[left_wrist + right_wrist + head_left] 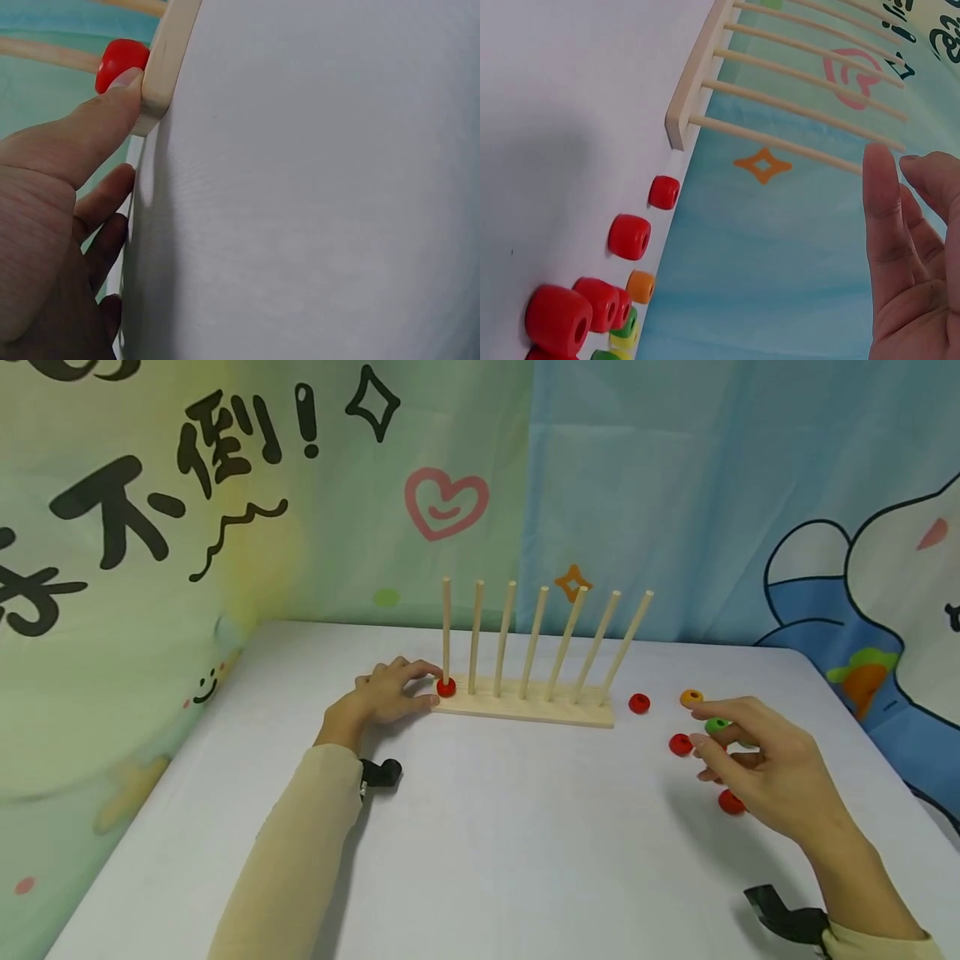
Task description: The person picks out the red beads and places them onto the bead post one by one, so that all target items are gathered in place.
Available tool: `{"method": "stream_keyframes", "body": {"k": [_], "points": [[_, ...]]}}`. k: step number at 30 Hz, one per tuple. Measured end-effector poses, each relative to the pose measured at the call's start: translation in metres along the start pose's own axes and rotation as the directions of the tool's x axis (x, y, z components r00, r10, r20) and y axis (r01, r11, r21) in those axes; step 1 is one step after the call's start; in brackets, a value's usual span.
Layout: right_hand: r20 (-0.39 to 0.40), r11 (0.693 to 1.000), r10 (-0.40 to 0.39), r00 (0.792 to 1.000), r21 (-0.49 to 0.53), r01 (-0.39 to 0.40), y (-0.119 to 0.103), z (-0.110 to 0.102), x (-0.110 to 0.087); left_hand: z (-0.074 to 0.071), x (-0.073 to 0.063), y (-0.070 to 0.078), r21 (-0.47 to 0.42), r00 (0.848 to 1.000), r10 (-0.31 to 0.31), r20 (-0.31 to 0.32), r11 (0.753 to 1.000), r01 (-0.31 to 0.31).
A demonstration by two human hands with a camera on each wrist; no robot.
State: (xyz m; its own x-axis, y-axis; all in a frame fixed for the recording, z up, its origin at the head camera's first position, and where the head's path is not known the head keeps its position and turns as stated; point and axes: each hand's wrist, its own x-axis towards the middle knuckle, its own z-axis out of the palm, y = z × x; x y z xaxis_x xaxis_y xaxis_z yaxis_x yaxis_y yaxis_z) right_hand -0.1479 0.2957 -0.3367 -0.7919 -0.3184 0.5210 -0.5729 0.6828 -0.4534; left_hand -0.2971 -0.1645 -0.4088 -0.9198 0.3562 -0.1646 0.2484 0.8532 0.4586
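Observation:
A wooden peg rack (525, 714) with a row of upright dowels stands on the table. One red bead (446, 687) sits at the foot of its leftmost dowel, threaded on it. My left hand (386, 693) holds the rack's left end, thumb in front and index finger toward the back. In the left wrist view the thumb (112, 109) lies against the base's end beside the red bead; the index finger is hidden. My right hand (765, 768) hovers over loose beads at the right, fingers bent a little and apart, nothing between them in the right wrist view.
Loose red beads (639, 703), an orange bead (692, 697) and a green bead (716, 725) lie right of the rack; some are hidden under the right hand. A printed curtain (637, 485) hangs behind the white table (525, 843). Each wrist carries a black camera mount.

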Motion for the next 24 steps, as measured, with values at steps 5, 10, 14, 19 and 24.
{"method": "stream_keyframes", "body": {"k": [5,10,14,19,24], "points": [[0.000,0.999,0.003,1.000,-0.046,-0.003,0.001,-0.005,0.004,0.001,-0.003,-0.002,-0.008,1.000,-0.005,-0.008,1.000,0.005],[-0.023,0.996,0.035,0.999,-0.083,-0.037,0.004,-0.008,0.004,0.001,-0.002,-0.002,-0.012,1.000,0.005,-0.009,1.000,-0.005],[-0.048,0.995,0.048,0.998,-0.082,-0.052,0.012,-0.010,-0.002,0.000,0.000,0.000,-0.006,1.000,-0.012,0.011,1.000,0.012],[-0.068,0.995,0.067,0.995,-0.071,-0.071,0.027,-0.013,-0.010,-0.001,0.002,-0.001,-0.001,0.999,-0.033,0.018,0.999,0.033],[-0.079,0.991,0.116,0.990,-0.057,-0.121,0.040,-0.015,-0.020,-0.002,0.003,-0.001,0.005,0.999,-0.027,0.017,1.000,0.027]]}}
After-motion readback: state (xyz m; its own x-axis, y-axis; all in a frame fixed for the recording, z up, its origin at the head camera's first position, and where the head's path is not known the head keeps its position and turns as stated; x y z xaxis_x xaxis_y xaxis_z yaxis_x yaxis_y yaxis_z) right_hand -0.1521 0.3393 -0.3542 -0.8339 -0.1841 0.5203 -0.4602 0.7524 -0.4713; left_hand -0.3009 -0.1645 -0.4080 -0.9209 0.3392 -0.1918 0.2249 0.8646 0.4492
